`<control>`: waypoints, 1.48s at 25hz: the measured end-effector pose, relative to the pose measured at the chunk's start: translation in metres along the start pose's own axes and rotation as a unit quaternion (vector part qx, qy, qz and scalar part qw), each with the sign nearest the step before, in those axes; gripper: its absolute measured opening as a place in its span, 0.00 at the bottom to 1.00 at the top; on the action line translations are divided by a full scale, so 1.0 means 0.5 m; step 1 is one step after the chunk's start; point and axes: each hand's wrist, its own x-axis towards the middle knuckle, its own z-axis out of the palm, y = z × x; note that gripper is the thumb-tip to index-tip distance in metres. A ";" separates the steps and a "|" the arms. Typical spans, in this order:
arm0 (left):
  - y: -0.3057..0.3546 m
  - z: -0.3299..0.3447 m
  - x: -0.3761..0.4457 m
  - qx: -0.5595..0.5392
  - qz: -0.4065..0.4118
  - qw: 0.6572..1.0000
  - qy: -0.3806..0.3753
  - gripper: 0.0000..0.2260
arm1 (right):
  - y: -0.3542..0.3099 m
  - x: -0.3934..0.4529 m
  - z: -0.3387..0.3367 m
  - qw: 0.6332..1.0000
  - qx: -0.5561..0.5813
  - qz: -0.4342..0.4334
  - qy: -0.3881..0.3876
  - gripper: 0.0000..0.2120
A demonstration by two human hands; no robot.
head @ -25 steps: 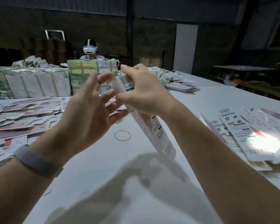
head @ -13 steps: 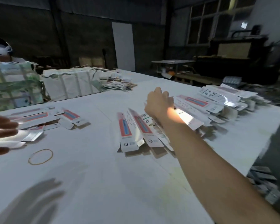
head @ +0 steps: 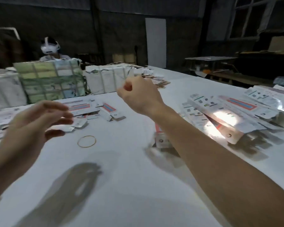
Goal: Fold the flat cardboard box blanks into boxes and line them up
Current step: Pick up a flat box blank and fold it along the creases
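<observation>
Since half a second ago, right hand (head: pixel 138 94) has lifted off the blanks at right and now hangs raised over mid-table, fingers curled; a pale, blurred strip shows above the fingertips, but whether it is pinched cannot be told; left hand (head: pixel 38 122) has come further into view at left.

Left hand is held above the table (head: pixel 121 185), fingers relaxed and spread, grasping nothing; both hands cast shadows on the white top nearest the camera.

Rubber band (head: pixel 86 141) lies flat on the table between the two arms; one box (head: pixel 161 138) with a red stripe lies just beside the right forearm, partly hidden by it.

Heap of flat blanks (head: pixel 228 115) lies at right, overlapping, a bright light patch on them; more blanks (head: pixel 92 110) lie scattered at left centre beyond the left hand.

Wrapped bundles (head: pixel 51 81) stand further back, touching one another; behind them sits a second person (head: pixel 50 49) in a white headset; dark wall and a pale door (head: pixel 155 42) beyond.
</observation>
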 end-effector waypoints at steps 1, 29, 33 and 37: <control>0.007 -0.003 -0.017 -0.006 0.029 0.999 0.017 0.14 | -0.049 -0.003 0.028 0.998 0.052 -0.015 -0.019 0.16; -0.017 -0.279 0.000 0.743 -0.133 0.654 0.047 0.13 | -0.290 -0.072 0.239 0.965 0.220 -0.096 -0.101 0.13; -0.027 -0.251 0.006 0.694 -0.089 0.709 0.087 0.12 | -0.287 -0.073 0.240 0.967 0.206 -0.097 -0.113 0.14; -0.016 -0.239 0.015 0.629 -0.039 0.770 0.104 0.09 | -0.289 -0.075 0.245 0.965 0.218 -0.104 -0.107 0.13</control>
